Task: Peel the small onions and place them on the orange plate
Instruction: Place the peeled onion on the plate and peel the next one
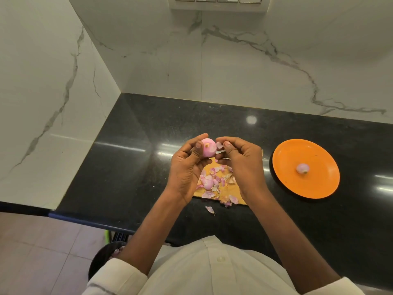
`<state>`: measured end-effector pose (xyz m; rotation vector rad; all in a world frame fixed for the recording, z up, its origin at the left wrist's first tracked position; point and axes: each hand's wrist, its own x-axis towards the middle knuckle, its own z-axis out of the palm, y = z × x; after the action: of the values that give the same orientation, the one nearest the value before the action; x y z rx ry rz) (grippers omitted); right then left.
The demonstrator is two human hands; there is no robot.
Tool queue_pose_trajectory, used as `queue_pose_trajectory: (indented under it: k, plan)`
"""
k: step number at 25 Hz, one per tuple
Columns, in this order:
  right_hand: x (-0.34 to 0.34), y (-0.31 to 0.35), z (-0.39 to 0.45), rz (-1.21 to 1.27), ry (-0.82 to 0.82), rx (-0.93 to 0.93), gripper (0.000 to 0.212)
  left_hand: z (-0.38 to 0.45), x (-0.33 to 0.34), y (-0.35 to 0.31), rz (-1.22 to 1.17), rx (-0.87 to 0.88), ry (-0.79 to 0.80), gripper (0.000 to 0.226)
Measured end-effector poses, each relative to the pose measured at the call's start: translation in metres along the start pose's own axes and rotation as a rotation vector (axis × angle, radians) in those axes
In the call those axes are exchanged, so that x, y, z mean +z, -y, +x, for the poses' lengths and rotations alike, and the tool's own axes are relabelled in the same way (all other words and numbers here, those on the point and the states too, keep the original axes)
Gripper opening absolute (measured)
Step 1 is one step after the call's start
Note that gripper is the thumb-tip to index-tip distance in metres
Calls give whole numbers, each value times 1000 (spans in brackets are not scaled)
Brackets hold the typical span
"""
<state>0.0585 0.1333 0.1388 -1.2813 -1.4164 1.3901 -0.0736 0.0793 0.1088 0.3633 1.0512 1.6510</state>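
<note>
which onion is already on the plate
The small onion lying alone on the orange plate. The other onion is off the plate, held by the left hand over the board.

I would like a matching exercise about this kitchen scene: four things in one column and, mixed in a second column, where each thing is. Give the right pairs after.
Column 1
1. onion being peeled
2. peeled onion
3. heap of onion skins
4. orange plate

Column 2
A. on the wooden board
B. on the black counter, right of the board
C. gripped by the left hand, while the right hand pinches a strip of skin beside it
D. lying on the plate

Pairs: 1-C, 2-D, 3-A, 4-B
</note>
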Motion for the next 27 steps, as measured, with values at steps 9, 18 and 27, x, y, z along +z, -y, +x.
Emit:
queue_pose_trajectory:
  k: [9, 18, 27]
  plan:
    - [-3, -4, -3, -375, 41, -348, 16, 2, -5, 3, 238, 76, 6, 43]
    - [1, -8, -3, -403, -56, -285, 6, 1, 1, 4, 331, 139, 47, 44]
    - [-3, -3, 1, -56, 94, -64, 25, 5, -5, 1, 288, 112, 38, 46]
